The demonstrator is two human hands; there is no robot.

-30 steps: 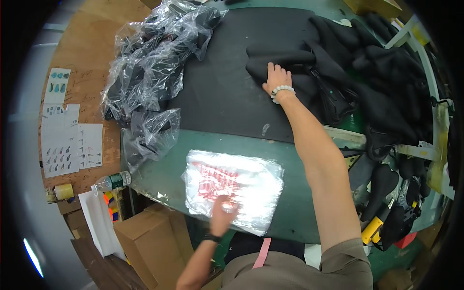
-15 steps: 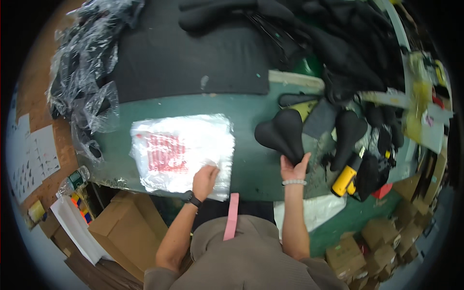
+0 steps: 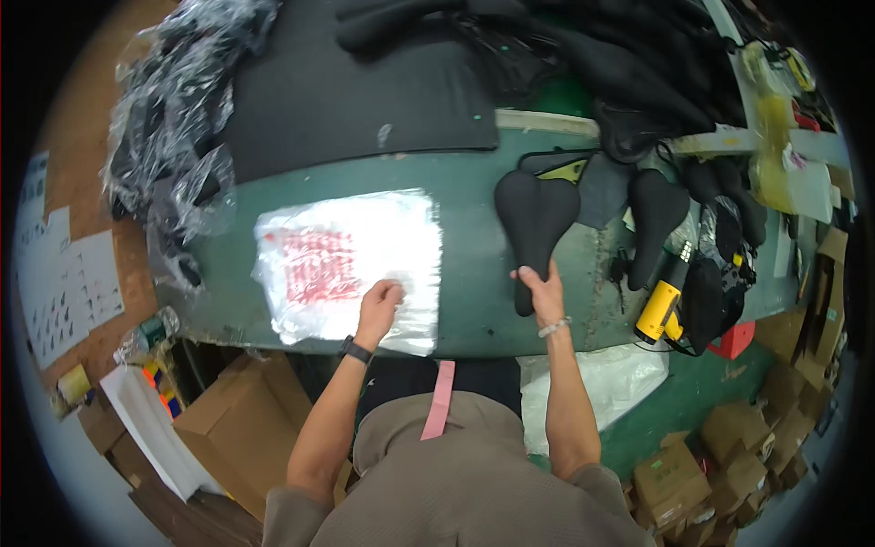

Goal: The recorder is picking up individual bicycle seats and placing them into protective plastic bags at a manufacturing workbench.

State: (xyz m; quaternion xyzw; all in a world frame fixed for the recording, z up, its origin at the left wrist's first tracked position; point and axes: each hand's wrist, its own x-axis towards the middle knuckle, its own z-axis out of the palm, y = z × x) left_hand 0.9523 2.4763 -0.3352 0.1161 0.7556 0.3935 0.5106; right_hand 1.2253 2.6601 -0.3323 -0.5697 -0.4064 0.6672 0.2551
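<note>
My right hand [image 3: 544, 294] grips the narrow nose of a black bicycle saddle [image 3: 538, 211], its thumb on top. The saddle's wide end points away from me, above the green table. To the left lies a stack of clear plastic bags [image 3: 406, 237] with red print. Over the right part of that stack is my left hand [image 3: 377, 308], fingers curled together; whether a bag's film is pinched in them cannot be made out. A second black saddle [image 3: 658, 214] rests farther right.
A yellow heat gun [image 3: 658, 312] lies by the right table edge. Black padded sheeting [image 3: 365, 100] covers the table's far part, with more black saddles [image 3: 638, 73] piled behind. Crumpled clear film [image 3: 173, 118] hangs at the left. Cardboard boxes [image 3: 239, 427] stand below the table.
The saddle in my right hand has swung more upright, its wide end now pointing straight away from me. My left hand has shifted slightly over the bags, fingers still curled. The view has tilted a little.
</note>
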